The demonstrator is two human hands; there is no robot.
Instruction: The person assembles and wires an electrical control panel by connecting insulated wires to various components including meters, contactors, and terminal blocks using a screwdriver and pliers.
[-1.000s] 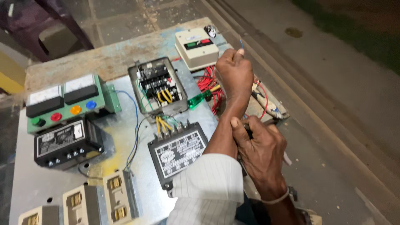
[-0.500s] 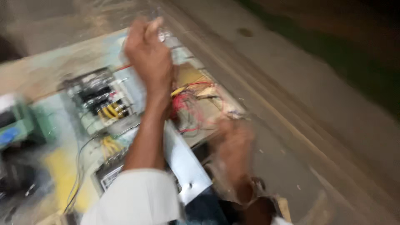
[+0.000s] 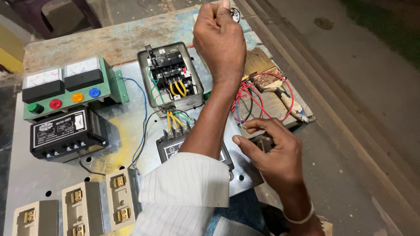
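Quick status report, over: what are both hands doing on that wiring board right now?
Left hand raised, fist closed over the open grey starter box. Right hand grips a dark tool by the red wires. Pliers lie alongside.

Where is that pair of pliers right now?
The pliers lie at the right edge of the board on a wooden block, among red wires, just beyond the person's right hand.

Worn wooden table (image 3: 109, 37) w/ peeling paint; grey concrete floor (image 3: 363, 87); dark chair legs (image 3: 87, 13) top left; dim light.
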